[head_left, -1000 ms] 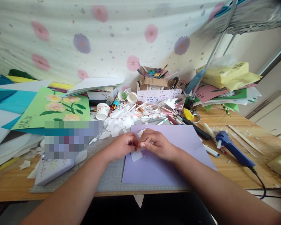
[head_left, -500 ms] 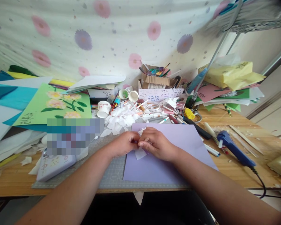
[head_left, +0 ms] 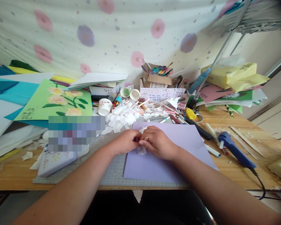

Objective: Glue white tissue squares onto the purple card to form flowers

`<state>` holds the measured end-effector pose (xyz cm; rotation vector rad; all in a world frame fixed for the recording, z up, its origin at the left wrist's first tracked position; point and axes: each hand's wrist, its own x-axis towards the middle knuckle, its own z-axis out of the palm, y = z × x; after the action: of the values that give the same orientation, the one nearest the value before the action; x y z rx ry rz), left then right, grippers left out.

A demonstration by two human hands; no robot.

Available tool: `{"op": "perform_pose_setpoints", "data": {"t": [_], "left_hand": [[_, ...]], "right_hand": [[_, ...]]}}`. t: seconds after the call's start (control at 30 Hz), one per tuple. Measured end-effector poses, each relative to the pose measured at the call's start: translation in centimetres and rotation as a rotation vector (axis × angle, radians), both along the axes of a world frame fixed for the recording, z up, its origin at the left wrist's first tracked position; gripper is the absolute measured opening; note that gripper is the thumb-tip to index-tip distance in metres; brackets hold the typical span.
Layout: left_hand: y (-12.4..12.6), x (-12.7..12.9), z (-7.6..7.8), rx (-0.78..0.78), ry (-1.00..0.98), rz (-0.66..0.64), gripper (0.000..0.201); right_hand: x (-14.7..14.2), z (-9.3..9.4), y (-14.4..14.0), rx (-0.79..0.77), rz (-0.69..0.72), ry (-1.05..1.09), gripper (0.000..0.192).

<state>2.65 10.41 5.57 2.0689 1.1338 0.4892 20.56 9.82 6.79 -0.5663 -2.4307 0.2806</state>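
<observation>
Both hands pinch a white paper scrap
Left hand [head_left: 125, 142] and right hand [head_left: 157, 142], fingers curled, meet on the paper scrap [head_left: 141, 150] over the purple sheet [head_left: 178, 147].

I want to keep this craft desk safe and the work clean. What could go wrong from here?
The thin white paper piece pinched between the left hand and right hand could tear. The blue glue gun lies on the wooden desk among scraps, close by the right arm; if hot, it might scorch or burn. The loose white paper pile could scatter onto the purple sheet.
</observation>
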Motion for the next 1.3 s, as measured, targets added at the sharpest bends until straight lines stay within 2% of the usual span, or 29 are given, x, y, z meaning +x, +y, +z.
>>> {"op": "perform_pose_setpoints", "data": {"t": [0.33,0.5,0.67,0.8,1.0,1.3], "left_hand": [[0.0,0.3,0.2,0.137,0.062,-0.004,0.011],[-1.2,-0.4,1.6,0.178,0.067,0.048,0.007],[-2.3,-0.9,2.7,0.193,0.101,-0.057,0.021],[-2.1,-0.5,1.9,0.191,0.096,-0.057,0.018],[-1.8,0.3,0.5,0.181,0.095,-0.033,0.006],[-1.4,-0.2,0.7,0.183,0.091,0.020,0.009]], "right_hand": [[-0.2,0.0,0.1,0.046,-0.058,-0.071,0.032],[-0.4,0.0,0.2,-0.009,-0.093,-0.080,0.031],[-0.2,0.1,0.2,-0.126,-0.081,-0.035,0.034],[0.0,-0.3,0.6,-0.206,-0.089,0.047,0.036],[0.1,-1.2,1.1,-0.421,-0.159,0.224,0.037],[1.3,-0.6,0.8,-0.581,-0.091,0.424,0.044]]}}
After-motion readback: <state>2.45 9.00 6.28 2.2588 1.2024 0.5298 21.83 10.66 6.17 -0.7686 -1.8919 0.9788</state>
